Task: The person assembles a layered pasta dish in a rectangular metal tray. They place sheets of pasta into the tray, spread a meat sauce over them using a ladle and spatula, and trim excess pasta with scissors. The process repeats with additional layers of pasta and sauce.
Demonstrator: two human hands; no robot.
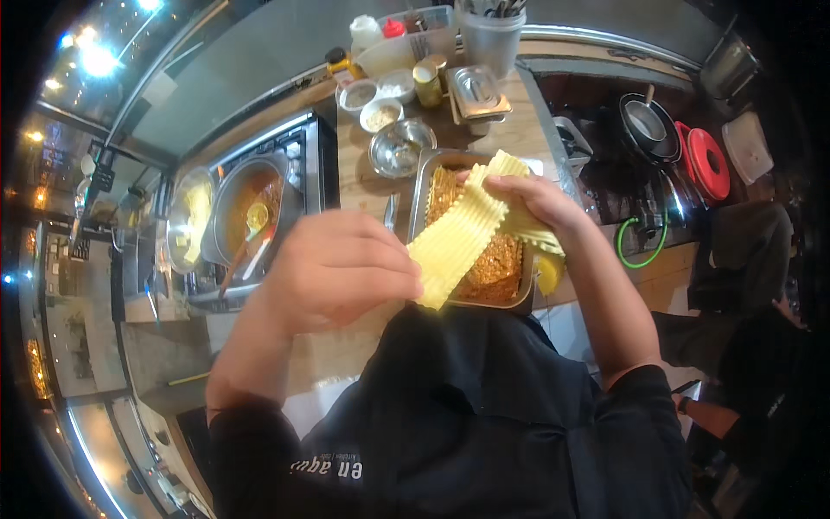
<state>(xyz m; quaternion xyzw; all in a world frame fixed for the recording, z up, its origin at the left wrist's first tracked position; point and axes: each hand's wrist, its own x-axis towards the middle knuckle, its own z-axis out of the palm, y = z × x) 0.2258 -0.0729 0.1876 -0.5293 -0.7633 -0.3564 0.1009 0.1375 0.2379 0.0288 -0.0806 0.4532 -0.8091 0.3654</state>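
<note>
My left hand (346,262) pinches the near-left end of a pale yellow ridged lasagna sheet (462,242). The far end of that sheet is in my right hand (538,197), whose thumb lies on top. More lasagna sheet (529,227) hangs below my right palm; how many pieces cannot be made out. All this is held slanting above a rectangular metal pan (419,195). Inside the pan, reddish-brown meat sauce (491,275) lies over the bottom, with ridged pasta showing along its left side. My hands and the sheets hide part of the pan.
Left of the counter, a large pot of sauce (238,203) and a container of pasta sheets (197,216) stand by the stove. Bowls (402,147), jars and a utensil bucket (491,39) line the back. Right are pans (647,121) and a red lid (707,164). Another person's arm (713,415) shows lower right.
</note>
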